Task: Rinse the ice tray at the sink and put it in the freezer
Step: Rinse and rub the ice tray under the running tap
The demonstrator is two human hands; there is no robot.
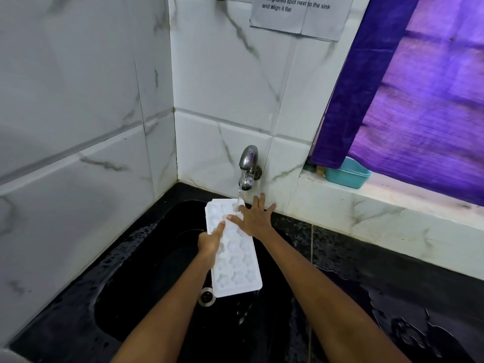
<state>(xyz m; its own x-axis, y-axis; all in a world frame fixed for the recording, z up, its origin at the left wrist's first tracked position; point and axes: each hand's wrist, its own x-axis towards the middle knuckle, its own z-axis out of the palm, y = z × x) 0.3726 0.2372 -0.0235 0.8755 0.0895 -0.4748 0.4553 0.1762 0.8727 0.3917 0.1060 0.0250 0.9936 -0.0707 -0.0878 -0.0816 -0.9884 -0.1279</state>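
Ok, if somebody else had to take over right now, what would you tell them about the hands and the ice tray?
Left hand: grips the left edge of the ice tray, holding it over the sink.
Right hand: open, fingers spread, lying on the tray's far end by the tap.
Tray: cups up, far end under the running water, near end above the drain.
Done: rinsing is under way.
Left: finish the rinse, shut the tap, carry the tray to the freezer, which is not in view.
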